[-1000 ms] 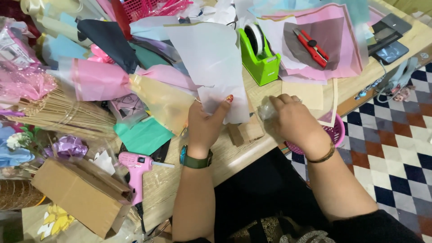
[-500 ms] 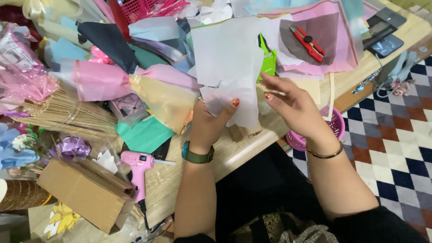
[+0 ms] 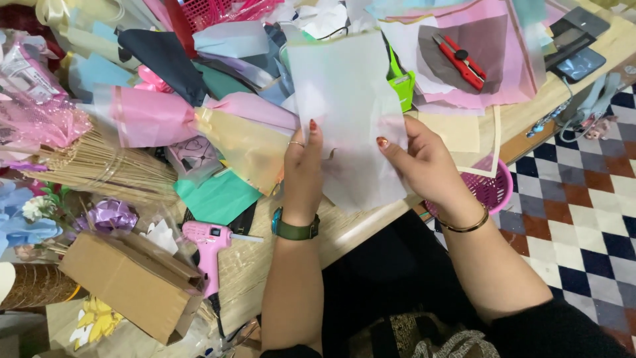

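Head view, cluttered wooden table (image 3: pixel 371 225), checkered floor (image 3: pixel 583 192), hands holding sheet (image 3: pixel 344 99)

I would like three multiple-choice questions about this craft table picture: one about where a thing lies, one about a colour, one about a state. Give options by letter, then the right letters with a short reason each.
1. Where does the pink glue gun lie?
A. on the table near the cardboard box
B. on the checkered floor
C. inside the pink basket

2. What colour is the strap on the wrist of the left hand?
A. red
B. green
C. white

3. How is the translucent white sheet held?
A. flat on the table, untouched
B. by the left hand only
C. lifted, with the left hand and the right hand both gripping it

Answers:
1. A: it rests on the wood tabletop just right of the box.
2. B: a green band circles that wrist.
3. C: thumbs of both hands press on the sheet, raised above the table.
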